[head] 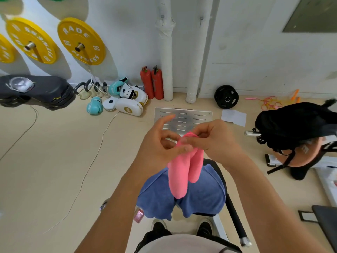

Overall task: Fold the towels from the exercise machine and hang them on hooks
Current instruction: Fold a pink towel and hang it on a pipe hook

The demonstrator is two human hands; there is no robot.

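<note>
A pink towel (pixel 179 172) hangs folded in the air in front of me, its two lobes drooping down. My left hand (pixel 160 145) pinches its top edge with thumb and fingers, the index finger sticking up. My right hand (pixel 213 137) pinches the same top edge from the right. Below it a blue towel (pixel 200 196) lies draped over the black seat of the exercise machine (pixel 221 172). Two metal hooks (pixel 162 18) (pixel 201 20) stick out of the white wall above.
Yellow weight plates (pixel 81 41) hang on the wall at left. Boxing gloves (pixel 125 101), two red extinguishers (pixel 152 83) and white pipes (pixel 166 61) line the wall base. A black bag (pixel 295 123) sits on a stool at right. A cable (pixel 87 170) runs across the floor.
</note>
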